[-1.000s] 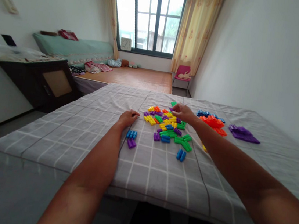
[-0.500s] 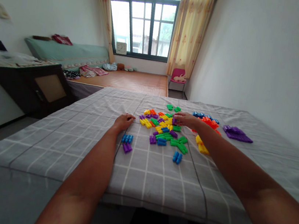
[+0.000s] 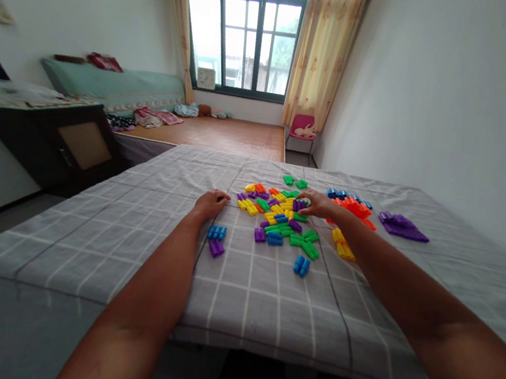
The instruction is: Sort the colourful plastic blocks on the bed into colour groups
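My right hand (image 3: 315, 204) is over the far right side of a loose heap of coloured plastic blocks, its thumb and fingers closed on a ridged purple block (image 3: 299, 205). On the cloth left of the heap rests my left hand (image 3: 211, 204), fingers curled together, nothing visible in them. Just below it lie a blue block (image 3: 217, 233) and a purple block (image 3: 216, 248). Yellow blocks (image 3: 247, 207), green blocks (image 3: 304, 242) and a blue block (image 3: 275, 239) are among those in the heap. One blue block (image 3: 301, 265) lies apart, nearer to me.
Right of the heap are sorted groups: dark blue blocks (image 3: 350, 197), orange blocks (image 3: 352, 208), yellow blocks (image 3: 343, 246) and purple blocks (image 3: 403, 227). Two green blocks (image 3: 294, 182) lie at the back. A grey checked cloth (image 3: 246, 301) covers the table. A wall (image 3: 453, 105) stands to the right.
The purple block in my right hand has turned so more of its ridges show, and the hand has moved slightly right. My left hand stays in place.
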Demonstrator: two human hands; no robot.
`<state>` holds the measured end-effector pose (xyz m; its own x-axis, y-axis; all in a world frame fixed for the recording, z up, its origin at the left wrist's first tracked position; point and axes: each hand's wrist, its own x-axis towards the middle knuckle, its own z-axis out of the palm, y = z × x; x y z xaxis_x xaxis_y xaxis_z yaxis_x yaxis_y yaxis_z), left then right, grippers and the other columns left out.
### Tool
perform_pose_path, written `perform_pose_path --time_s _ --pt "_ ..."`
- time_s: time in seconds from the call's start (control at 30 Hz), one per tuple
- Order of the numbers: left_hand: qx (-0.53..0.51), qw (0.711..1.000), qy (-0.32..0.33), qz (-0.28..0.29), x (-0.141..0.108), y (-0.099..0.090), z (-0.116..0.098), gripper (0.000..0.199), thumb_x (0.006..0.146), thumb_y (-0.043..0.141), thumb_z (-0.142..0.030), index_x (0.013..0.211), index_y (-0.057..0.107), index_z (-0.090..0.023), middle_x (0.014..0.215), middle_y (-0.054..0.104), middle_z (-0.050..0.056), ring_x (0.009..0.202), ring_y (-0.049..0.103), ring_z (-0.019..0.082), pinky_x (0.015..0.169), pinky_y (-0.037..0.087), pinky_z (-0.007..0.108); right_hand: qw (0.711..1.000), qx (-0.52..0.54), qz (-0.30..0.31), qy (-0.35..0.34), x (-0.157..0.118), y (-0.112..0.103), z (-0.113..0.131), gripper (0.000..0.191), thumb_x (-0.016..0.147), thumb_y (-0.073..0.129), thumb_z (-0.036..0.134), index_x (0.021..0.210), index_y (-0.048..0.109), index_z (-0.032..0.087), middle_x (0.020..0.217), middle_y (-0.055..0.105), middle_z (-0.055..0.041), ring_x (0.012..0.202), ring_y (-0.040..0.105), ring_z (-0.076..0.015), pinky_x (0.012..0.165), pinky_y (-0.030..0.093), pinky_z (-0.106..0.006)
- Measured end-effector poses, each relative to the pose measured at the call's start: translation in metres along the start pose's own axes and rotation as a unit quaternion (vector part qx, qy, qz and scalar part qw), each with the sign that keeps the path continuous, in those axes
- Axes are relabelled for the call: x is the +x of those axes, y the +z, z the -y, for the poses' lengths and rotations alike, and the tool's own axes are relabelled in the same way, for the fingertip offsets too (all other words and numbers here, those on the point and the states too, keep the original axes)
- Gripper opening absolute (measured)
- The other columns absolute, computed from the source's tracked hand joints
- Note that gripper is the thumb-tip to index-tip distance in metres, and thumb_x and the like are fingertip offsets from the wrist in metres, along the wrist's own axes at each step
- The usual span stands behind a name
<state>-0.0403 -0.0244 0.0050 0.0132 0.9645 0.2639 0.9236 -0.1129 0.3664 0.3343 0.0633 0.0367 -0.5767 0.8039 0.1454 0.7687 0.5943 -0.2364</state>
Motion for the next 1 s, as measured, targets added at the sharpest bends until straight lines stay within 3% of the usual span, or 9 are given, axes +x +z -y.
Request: perform_pose_path --time_s 0.2,0.4,0.6,0.73,0.87,1.0 --pt "-0.009 1.0 0.008 -0.004 0.0 0.0 0.001 0.032 0.084 0.048 -0.027 0.103 0.074 -0.022 0.108 0.07 0.004 0.099 0.063 0.018 0.091 0.046 0.026 0.999 -0.049 0.006 -0.003 0.004 0.003 0.002 0.039 0.067 0.072 0.029 0.105 0.071 0.021 0.101 0.068 -0.0056 0.092 0.062 -0.0214 0.082 0.047 -0.029" --pt "-0.007 1.0 0.006 -0.002 0.0 -0.002 0.001 0.032 0.084 0.048 -0.028 0.102 0.074 -0.022 0.109 0.07 0.004 0.1 0.063 0.018 0.09 0.047 0.025 0.997 -0.069 -0.001 -0.03 0.008 0.007 0.014 0.035 0.071 0.068 0.029 0.105 0.068 0.019 0.1 0.067 -0.006 0.093 0.06 -0.0191 0.081 0.046 -0.026" --pt "-0.013 1.0 0.018 0.003 0.003 -0.003 0.01 0.036 0.084 0.044 -0.034 0.104 0.072 -0.022 0.11 0.07 0.004 0.102 0.063 0.019 0.089 0.048 0.027 0.998 -0.03 -0.052 -0.017 0.004 0.008 0.035 0.028 0.074 0.067 0.03 0.097 0.066 0.015 0.093 0.069 -0.0068 0.08 0.061 -0.0159 0.069 0.044 -0.023" --pt "-0.013 1.0 0.011 0.012 0.006 -0.006 0.013 0.039 0.081 0.044 -0.039 0.103 0.072 -0.023 0.111 0.07 0.004 0.105 0.063 0.021 0.091 0.048 0.03 0.991 0.043 -0.125 -0.001 -0.008 -0.014 0.035 0.024 0.075 0.066 0.028 0.096 0.066 0.016 0.088 0.068 -0.0043 0.077 0.061 -0.0148 0.069 0.044 -0.023" --pt "-0.018 1.0 0.001 0.018 0.006 -0.009 0.012 0.042 0.079 0.043 -0.044 0.103 0.071 -0.024 0.112 0.07 0.003 0.106 0.063 0.021 0.092 0.048 0.03 0.967 0.113 -0.226 0.026 -0.04 -0.057 0.0 0.023 0.08 0.061 0.03 0.098 0.067 0.016 0.091 0.067 -0.0053 0.081 0.06 -0.0151 0.076 0.046 -0.026" --pt "-0.017 1.0 0.003 0.017 0.007 -0.009 0.014 0.044 0.077 0.043 -0.048 0.101 0.072 -0.025 0.109 0.071 0.003 0.105 0.063 0.022 0.091 0.048 0.031 0.928 0.1 -0.339 0.121 -0.092 -0.095 -0.078 0.031 0.081 0.059 0.034 0.107 0.065 0.018 0.1 0.065 -0.0083 0.086 0.06 -0.018 0.084 0.047 -0.032"
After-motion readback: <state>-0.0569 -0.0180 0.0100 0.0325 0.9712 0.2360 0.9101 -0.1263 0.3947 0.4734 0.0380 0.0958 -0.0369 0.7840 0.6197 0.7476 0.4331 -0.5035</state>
